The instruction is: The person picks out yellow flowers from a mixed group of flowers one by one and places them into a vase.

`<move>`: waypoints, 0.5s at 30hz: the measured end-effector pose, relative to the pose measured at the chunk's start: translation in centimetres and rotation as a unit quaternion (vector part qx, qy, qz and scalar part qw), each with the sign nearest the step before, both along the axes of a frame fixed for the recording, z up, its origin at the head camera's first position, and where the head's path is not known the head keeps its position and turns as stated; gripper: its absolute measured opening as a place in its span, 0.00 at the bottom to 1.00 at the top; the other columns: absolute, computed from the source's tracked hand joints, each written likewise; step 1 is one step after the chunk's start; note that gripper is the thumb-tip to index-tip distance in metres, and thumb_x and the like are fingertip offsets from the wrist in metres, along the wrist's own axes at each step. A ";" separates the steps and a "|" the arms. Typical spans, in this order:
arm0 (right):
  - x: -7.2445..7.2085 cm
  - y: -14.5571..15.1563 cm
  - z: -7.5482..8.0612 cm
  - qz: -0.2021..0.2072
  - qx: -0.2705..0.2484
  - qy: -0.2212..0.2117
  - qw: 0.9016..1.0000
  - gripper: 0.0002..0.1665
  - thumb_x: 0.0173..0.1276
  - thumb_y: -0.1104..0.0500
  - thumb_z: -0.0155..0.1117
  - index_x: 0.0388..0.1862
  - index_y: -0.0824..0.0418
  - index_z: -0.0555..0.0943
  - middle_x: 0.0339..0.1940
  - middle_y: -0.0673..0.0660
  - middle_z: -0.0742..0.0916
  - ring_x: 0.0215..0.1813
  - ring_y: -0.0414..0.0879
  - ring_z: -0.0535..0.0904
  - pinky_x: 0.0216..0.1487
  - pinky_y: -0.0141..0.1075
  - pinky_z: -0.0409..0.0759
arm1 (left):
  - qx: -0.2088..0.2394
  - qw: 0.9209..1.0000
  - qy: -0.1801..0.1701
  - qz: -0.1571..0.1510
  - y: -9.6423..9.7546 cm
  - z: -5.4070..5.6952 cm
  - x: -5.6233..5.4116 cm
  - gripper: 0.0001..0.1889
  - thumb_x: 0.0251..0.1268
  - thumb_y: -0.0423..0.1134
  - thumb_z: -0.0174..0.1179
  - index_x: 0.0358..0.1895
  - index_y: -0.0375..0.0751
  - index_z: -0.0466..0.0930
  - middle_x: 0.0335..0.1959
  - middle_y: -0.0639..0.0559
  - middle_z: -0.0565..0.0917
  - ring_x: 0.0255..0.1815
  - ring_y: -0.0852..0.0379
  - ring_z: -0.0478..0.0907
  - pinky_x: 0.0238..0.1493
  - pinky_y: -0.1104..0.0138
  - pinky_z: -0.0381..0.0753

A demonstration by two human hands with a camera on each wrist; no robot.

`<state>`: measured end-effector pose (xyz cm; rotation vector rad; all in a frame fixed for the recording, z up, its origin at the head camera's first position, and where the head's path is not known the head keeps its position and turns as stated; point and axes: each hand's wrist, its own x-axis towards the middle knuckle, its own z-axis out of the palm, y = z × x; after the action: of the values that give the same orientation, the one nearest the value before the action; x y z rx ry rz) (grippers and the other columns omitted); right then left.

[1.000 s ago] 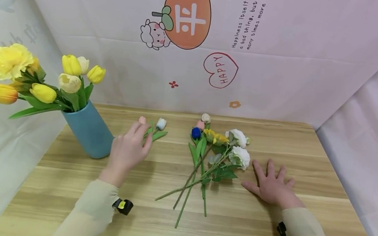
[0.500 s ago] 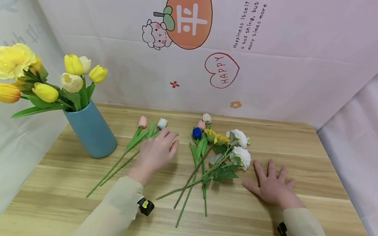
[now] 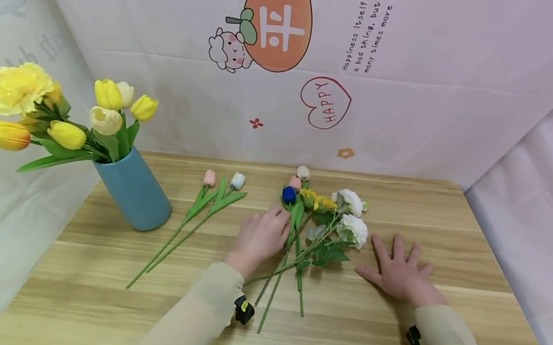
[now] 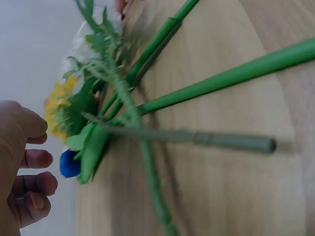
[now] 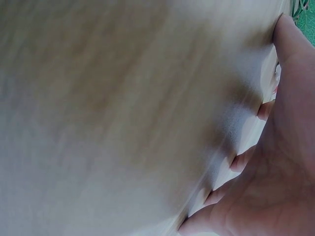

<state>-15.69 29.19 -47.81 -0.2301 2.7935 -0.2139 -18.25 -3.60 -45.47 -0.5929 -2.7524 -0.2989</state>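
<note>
My left hand (image 3: 262, 234) hovers at the left side of a pile of flowers, its fingers loosely bent beside the blue tulip (image 3: 288, 195). In the left wrist view there is a gap between the thumb and fingertips, with the blue tulip and the yellow sunflower (image 4: 63, 105) just past them. A pink tulip (image 3: 295, 183), a white tulip (image 3: 303, 173) and white blooms (image 3: 352, 231) share that pile, stems crossing toward me. Fingers spread, my right hand (image 3: 401, 274) rests on the wooden table (image 3: 338, 341) to the right of the pile.
A blue vase (image 3: 136, 193) at the left holds yellow and cream flowers (image 3: 105, 120) leaning leftward. Between vase and pile lie a pink tulip (image 3: 209, 178) and a pale blue tulip (image 3: 237, 180), stems toward me. A printed white cloth (image 3: 171, 102) hangs behind the table.
My left hand has moved right, from the pink and pale blue tulips on the left to the blue tulip, leaving those two lying on the table. My right hand has stayed in place.
</note>
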 end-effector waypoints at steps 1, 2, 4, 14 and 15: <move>0.0 0.0 0.0 0.000 0.000 0.000 1.000 0.61 0.69 0.18 0.43 0.85 0.55 0.46 0.79 0.82 0.46 0.71 0.92 0.38 0.56 0.89 0.42 | -0.004 1.000 -0.003 0.000 0.3 -0.1 0.0 0.09 0.74 0.43 0.62 0.49 0.46 0.86 0.43 0.51 0.85 0.25 0.53 0.83 0.21 0.62 0.79; 0.0 0.0 0.0 0.000 0.000 -0.001 1.000 0.61 0.68 0.18 0.43 0.85 0.55 0.46 0.79 0.82 0.46 0.71 0.92 0.38 0.56 0.89 0.42 | -0.007 1.000 -0.004 -0.001 0.5 -0.3 0.0 0.08 0.74 0.44 0.62 0.47 0.46 0.86 0.41 0.51 0.84 0.24 0.53 0.82 0.20 0.62 0.79; 0.0 0.0 0.0 0.000 0.000 -0.001 1.000 0.61 0.68 0.18 0.43 0.85 0.55 0.46 0.79 0.82 0.46 0.71 0.92 0.38 0.56 0.89 0.42 | -0.013 1.000 -0.006 -0.002 0.9 -0.6 -0.1 0.08 0.74 0.44 0.62 0.42 0.46 0.86 0.38 0.52 0.84 0.23 0.54 0.81 0.19 0.62 0.77; 0.0 0.0 0.0 -0.001 -0.005 0.001 1.000 0.60 0.69 0.19 0.43 0.85 0.55 0.46 0.79 0.82 0.45 0.71 0.92 0.38 0.56 0.88 0.41 | -0.035 0.998 -0.055 0.012 2.0 -2.2 -0.2 0.10 0.72 0.48 0.65 0.37 0.46 0.86 0.34 0.53 0.82 0.26 0.54 0.83 0.22 0.61 0.80; 0.0 0.0 0.0 -0.004 -0.004 -0.001 1.000 0.60 0.69 0.19 0.43 0.85 0.54 0.46 0.79 0.81 0.45 0.72 0.92 0.37 0.57 0.88 0.41 | -0.033 0.998 -0.060 0.014 2.0 -2.3 -0.2 0.10 0.71 0.48 0.65 0.36 0.46 0.85 0.34 0.53 0.82 0.26 0.54 0.83 0.22 0.61 0.80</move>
<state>-15.72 29.23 -47.83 -0.2208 2.7931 -0.2282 -18.40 -1.58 -47.80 -0.5693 -2.8923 -0.2464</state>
